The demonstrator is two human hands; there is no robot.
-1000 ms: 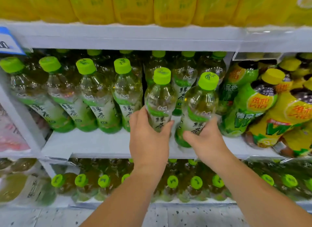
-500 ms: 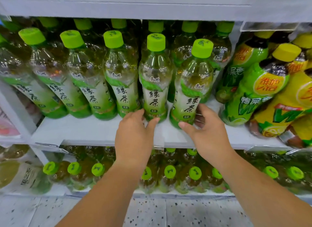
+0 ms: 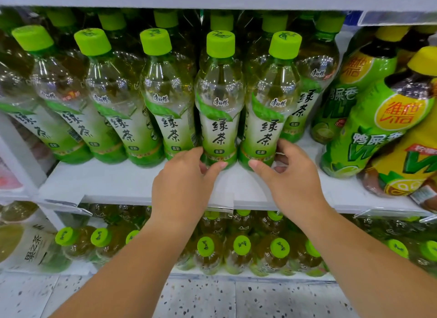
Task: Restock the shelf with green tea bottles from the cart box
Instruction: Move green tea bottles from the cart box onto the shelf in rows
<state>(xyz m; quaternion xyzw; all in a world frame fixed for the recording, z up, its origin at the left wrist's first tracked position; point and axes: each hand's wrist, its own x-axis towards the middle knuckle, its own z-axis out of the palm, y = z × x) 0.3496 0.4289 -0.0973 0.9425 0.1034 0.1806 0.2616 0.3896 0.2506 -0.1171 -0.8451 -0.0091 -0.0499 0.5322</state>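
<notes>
Left grip: My left hand (image 3: 182, 182) is clenched on the foot of the left bottle (image 3: 218, 104), a clear plastic green tea bottle with a lime-green screw cap and a white-and-green label. My thumb is at its 6 o'clock and my fingers at its 9 o'clock.
Right grip: My right hand (image 3: 292, 182) grasps the foot of the right bottle (image 3: 270, 104), which is of the same make. My thumb is at its 6 o'clock and my fingers wrap round at 3 o'clock.
Where they stand: Both are upright on the white shelf board (image 3: 113, 182), side by side, labels towards me.
Neighbours: The matching front-row bottles (image 3: 163, 100) stand just beside at 9 o'clock. The yellow-capped bottles with green-and-yellow labels (image 3: 369, 119) lean in at 3 o'clock.
Step, as I judge it: Seating this pair in line with the front row.
Doing it well: I should slide them by the base rather than tip them. The labels should face square to 6 o'clock and the feet should sit level with the neighbours. I should let go only once each stands flat.
Risk: A nudge towards 3 o'clock could knock the leaning bottles.
Cart box: Not in view.
</notes>
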